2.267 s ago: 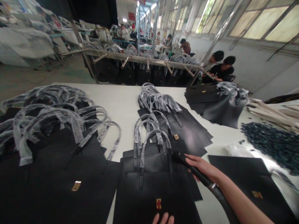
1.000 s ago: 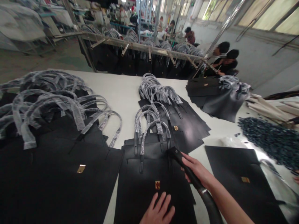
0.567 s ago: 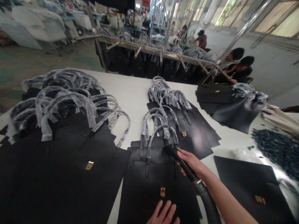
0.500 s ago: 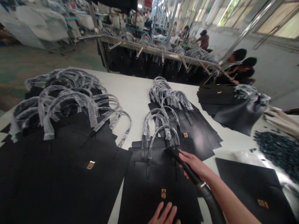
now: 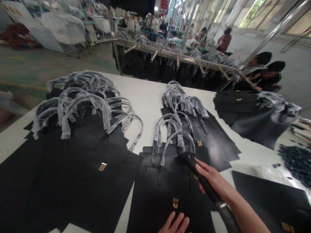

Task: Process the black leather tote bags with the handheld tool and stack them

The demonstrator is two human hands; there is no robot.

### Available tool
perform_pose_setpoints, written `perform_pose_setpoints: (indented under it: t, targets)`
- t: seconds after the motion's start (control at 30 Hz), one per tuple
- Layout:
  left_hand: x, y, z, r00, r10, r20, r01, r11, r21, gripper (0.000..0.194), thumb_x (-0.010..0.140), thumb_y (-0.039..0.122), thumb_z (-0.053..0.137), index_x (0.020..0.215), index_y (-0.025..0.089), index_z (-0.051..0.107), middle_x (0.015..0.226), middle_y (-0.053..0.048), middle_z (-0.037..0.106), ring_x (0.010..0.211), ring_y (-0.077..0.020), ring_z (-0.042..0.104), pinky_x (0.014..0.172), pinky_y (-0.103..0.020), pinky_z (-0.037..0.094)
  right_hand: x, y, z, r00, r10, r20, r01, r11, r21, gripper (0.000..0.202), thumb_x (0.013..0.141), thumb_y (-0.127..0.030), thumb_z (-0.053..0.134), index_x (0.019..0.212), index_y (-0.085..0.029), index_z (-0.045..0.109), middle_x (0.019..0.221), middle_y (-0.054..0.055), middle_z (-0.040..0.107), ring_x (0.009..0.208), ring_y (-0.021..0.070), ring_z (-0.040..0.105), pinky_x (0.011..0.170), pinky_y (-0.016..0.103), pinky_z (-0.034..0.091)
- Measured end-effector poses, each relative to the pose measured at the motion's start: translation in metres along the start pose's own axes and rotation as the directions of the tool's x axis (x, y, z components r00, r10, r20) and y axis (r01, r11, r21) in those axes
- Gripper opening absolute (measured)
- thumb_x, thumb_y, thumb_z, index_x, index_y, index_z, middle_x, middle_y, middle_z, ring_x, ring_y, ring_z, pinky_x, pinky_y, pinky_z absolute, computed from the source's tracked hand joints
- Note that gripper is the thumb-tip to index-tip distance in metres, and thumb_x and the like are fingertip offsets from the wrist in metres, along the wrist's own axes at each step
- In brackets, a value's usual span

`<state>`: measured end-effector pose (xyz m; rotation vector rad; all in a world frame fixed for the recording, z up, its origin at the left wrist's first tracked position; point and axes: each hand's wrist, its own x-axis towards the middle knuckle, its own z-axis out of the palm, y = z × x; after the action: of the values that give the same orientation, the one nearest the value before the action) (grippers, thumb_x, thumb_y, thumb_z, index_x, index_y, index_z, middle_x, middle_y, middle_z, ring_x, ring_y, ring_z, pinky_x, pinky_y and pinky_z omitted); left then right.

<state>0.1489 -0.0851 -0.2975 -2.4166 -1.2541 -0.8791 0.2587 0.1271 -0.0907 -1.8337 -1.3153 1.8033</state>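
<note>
My right hand (image 5: pixel 213 181) is wrapped round a black hand-held nozzle (image 5: pixel 194 166) with a thick hose running from it. The nozzle's head is over the upper part of a black bag panel (image 5: pixel 155 194), by the base of a plastic-wrapped handle (image 5: pixel 166 149). Whether it touches the panel, I cannot tell. Fingers spread, my left hand (image 5: pixel 176 223) lies flat on the same panel, just below a gold clasp plate (image 5: pixel 175 203). Only its fingers and part of the back show.
Stacked black panels with wrapped handles lie on the left (image 5: pixel 73 181) and behind (image 5: pixel 211 139) on the white table (image 5: pixel 148 94). At right are another panel (image 5: pixel 269 194) and a heap of small dark pieces (image 5: pixel 295 165). A metal rack (image 5: pixel 179 58) stands beyond; people work behind it.
The view has turned slightly left, so everything sits further right. The nozzle stays near the handle's base and my left hand remains on the panel.
</note>
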Motion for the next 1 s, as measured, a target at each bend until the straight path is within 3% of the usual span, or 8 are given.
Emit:
perform_pose_setpoints:
  t: [0.2,0.3,0.43,0.53,0.67,0.77,0.87,1.0]
  targets:
    - [0.022,0.005,-0.012,0.999,-0.015,0.037,0.015,1.000,-0.013,0.031,0.092,0.040,0.054,0.121,0.030,0.055,0.128,-0.002,0.059,0.121,-0.0236,0.051,0.108,-0.046,0.029,-0.043,0.045,0.019,0.958,0.106,0.267,-0.101,0.994,-0.035,0.075,0.078,-0.059,0.060,0.142,-0.024,0.044,0.069,-0.001,0.066,0.040,0.0113,0.053,0.038,0.022,0.042]
    - [0.028,0.015,-0.008,0.996,-0.062,0.071,0.065,0.997,-0.038,0.028,0.092,0.037,0.053,0.119,0.029,0.057,0.122,-0.002,0.061,0.117,-0.0226,0.053,0.108,-0.045,0.028,-0.042,0.055,0.037,0.967,0.021,0.254,0.007,0.994,-0.107,0.070,0.074,-0.059,0.063,0.132,-0.020,0.057,0.096,0.006,0.073,0.076,0.0224,0.067,0.063,0.030,0.054]
    - [0.027,0.022,-0.002,0.987,-0.022,0.157,0.035,0.996,-0.082,0.040,0.093,0.050,0.043,0.123,0.026,0.055,0.117,-0.004,0.062,0.110,-0.0245,0.055,0.105,-0.047,0.030,-0.032,0.052,0.056,0.977,-0.061,0.203,0.095,0.982,-0.165,0.064,0.075,-0.056,0.063,0.127,-0.019,0.062,0.114,0.008,0.070,0.109,0.0294,0.060,0.087,0.036,0.050]
    - [0.026,0.023,0.000,0.989,-0.005,0.146,0.022,0.993,-0.112,0.054,0.092,0.061,0.035,0.129,0.026,0.050,0.122,-0.006,0.060,0.109,-0.0268,0.055,0.104,-0.050,0.029,-0.023,0.045,0.071,0.978,-0.057,0.202,0.090,0.983,-0.158,0.061,0.080,-0.052,0.060,0.132,-0.022,0.057,0.110,0.006,0.071,0.099,0.0264,0.064,0.083,0.036,0.052]
    - [0.033,0.014,-0.013,0.977,0.001,0.214,0.039,0.982,-0.185,0.042,0.092,0.051,0.045,0.124,0.024,0.054,0.131,-0.005,0.056,0.118,-0.0233,0.050,0.108,-0.044,0.028,-0.019,0.037,0.081,0.981,-0.033,0.192,0.066,0.984,-0.167,0.063,0.081,-0.050,0.059,0.137,-0.023,0.052,0.091,0.003,0.073,0.073,0.0195,0.066,0.068,0.030,0.053]
    - [0.036,-0.015,-0.044,0.942,-0.054,0.330,0.147,0.954,-0.263,0.037,0.092,0.045,0.048,0.119,0.021,0.057,0.136,-0.003,0.052,0.130,-0.0200,0.039,0.111,-0.038,0.025,-0.025,0.038,0.073,0.974,0.062,0.218,-0.016,0.979,-0.205,0.067,0.083,-0.052,0.057,0.142,-0.023,0.045,0.074,0.001,0.070,0.050,0.0142,0.059,0.049,0.025,0.049]
    - [0.028,-0.052,-0.078,0.871,-0.214,0.442,0.326,0.925,-0.195,0.043,0.093,0.047,0.047,0.126,0.020,0.053,0.144,-0.005,0.044,0.138,-0.0242,0.029,0.114,-0.046,0.018,-0.033,0.042,0.062,0.956,0.127,0.264,-0.062,0.969,-0.240,0.067,0.084,-0.053,0.054,0.144,-0.026,0.041,0.069,-0.001,0.065,0.039,0.0108,0.053,0.037,0.021,0.041]
    - [0.017,-0.079,-0.093,0.880,-0.148,0.452,0.263,0.943,-0.203,0.044,0.097,0.044,0.042,0.131,0.018,0.049,0.142,-0.007,0.046,0.136,-0.0224,0.033,0.116,-0.045,0.012,-0.030,0.041,0.067,0.949,0.125,0.288,-0.050,0.966,-0.254,0.064,0.087,-0.050,0.052,0.145,-0.025,0.039,0.065,-0.003,0.061,0.037,0.0096,0.052,0.034,0.020,0.039]
